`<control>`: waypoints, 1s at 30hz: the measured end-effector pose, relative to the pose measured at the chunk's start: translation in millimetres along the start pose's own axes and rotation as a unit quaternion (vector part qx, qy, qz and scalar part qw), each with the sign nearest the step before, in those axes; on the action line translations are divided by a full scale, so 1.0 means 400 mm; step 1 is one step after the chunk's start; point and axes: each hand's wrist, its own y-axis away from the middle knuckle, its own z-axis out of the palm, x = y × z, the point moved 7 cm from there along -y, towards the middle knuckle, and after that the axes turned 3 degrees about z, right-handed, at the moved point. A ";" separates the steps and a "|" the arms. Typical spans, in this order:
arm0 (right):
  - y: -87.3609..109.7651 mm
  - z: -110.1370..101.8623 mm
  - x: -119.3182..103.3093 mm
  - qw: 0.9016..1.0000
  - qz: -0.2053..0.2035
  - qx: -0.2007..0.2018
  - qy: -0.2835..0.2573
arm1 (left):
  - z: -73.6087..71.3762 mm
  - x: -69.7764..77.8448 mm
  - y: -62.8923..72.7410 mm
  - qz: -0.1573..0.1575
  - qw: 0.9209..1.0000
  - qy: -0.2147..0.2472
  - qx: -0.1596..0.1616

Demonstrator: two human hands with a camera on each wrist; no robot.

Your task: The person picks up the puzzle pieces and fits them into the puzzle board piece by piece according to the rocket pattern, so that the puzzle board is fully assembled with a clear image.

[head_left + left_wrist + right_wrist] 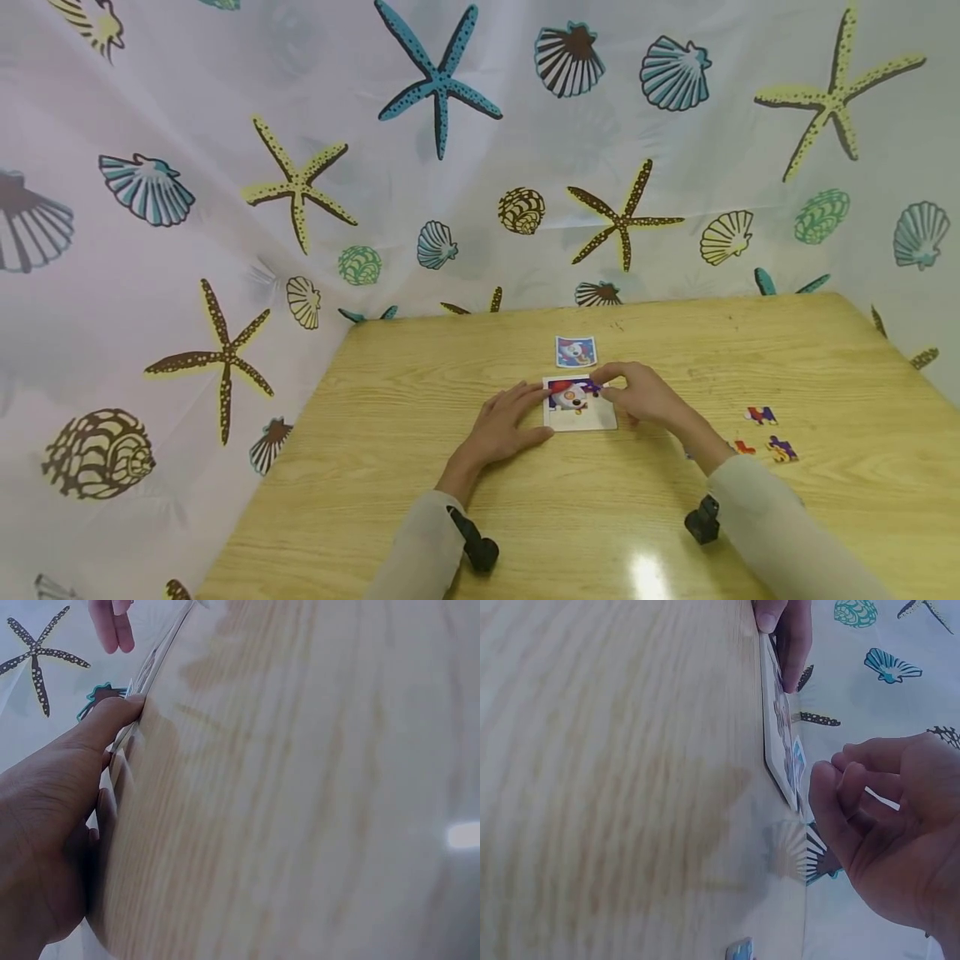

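A small white-framed jigsaw puzzle tray lies flat on the table, part of a white dog picture filled in at its upper side. My left hand rests along the tray's left edge, fingers extended onto it and thumb by the lower left corner. Over the upper right corner, my right hand pinches a purple puzzle piece between thumb and forefinger. In the right wrist view those fingertips are close together above the tray, and the piece is hidden there.
A small picture card lies just beyond the tray. Loose puzzle pieces sit to the right, among them a purple and yellow piece and a red piece. Some are partly hidden by the right forearm. A shell-patterned curtain surrounds the wooden table.
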 end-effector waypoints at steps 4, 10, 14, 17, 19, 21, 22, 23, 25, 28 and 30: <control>0.019 -0.014 0.007 1.000 -0.023 -0.002 -0.003 | -0.005 0.007 -0.001 0.007 1.000 -0.005 -0.002; 0.042 -0.044 0.035 1.000 -0.027 0.000 -0.004 | -0.007 0.008 -0.001 0.009 1.000 -0.014 -0.003; 0.063 -0.067 0.066 1.000 -0.008 -0.003 -0.012 | -0.005 0.007 0.004 0.005 1.000 -0.006 -0.001; 0.082 -0.089 0.084 1.000 0.001 -0.007 -0.021 | -0.006 0.006 0.007 0.003 1.000 0.000 0.000; 0.094 -0.106 0.092 1.000 -0.004 -0.008 -0.024 | -0.007 0.005 0.008 0.001 1.000 0.000 -0.001; 0.107 -0.122 0.100 1.000 -0.008 -0.008 -0.026 | -0.008 0.004 0.008 0.001 1.000 0.000 0.000; 0.113 -0.130 0.104 1.000 -0.008 -0.005 -0.024 | -0.008 0.003 0.008 0.001 1.000 -0.001 0.000; 0.119 -0.137 0.107 1.000 -0.009 -0.004 -0.023 | -0.007 0.002 0.008 0.002 1.000 0.000 0.000; 0.131 -0.150 0.118 1.000 -0.003 0.001 -0.017 | -0.008 0.003 0.008 0.004 1.000 0.000 0.001; 0.151 -0.164 0.133 1.000 0.007 0.005 -0.008 | -0.007 0.005 0.008 0.008 1.000 -0.002 0.000; 0.165 -0.173 0.142 1.000 0.009 0.007 -0.001 | -0.006 0.005 0.008 0.009 1.000 -0.006 0.000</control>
